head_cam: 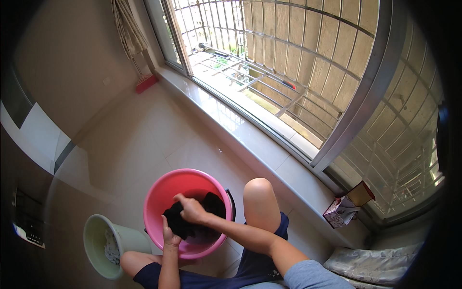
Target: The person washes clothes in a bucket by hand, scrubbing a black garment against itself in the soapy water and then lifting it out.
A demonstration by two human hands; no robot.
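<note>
A pink plastic bucket (158,191) stands on the floor between my knees, its dark handle folded down at the right side. Inside it lies a wet-looking black cloth (180,225), probably a garment, partly in water. My left hand (169,234) supports the near left part of the cloth, thumb pointing up. Over the top of the cloth, my right hand (191,209) grips it, with a finger or thumb sticking out. Part of the cloth rests deeper in the bucket to the right, and its full shape is hidden.
To the left, a pale green bucket (133,236) leans, holding some whitish cloth (112,247). A tiled window ledge (249,142) runs along the right below an open sliding window with metal bars. On the ledge sits a patterned paper box (341,213). A red broom (146,83) stands in the far corner.
</note>
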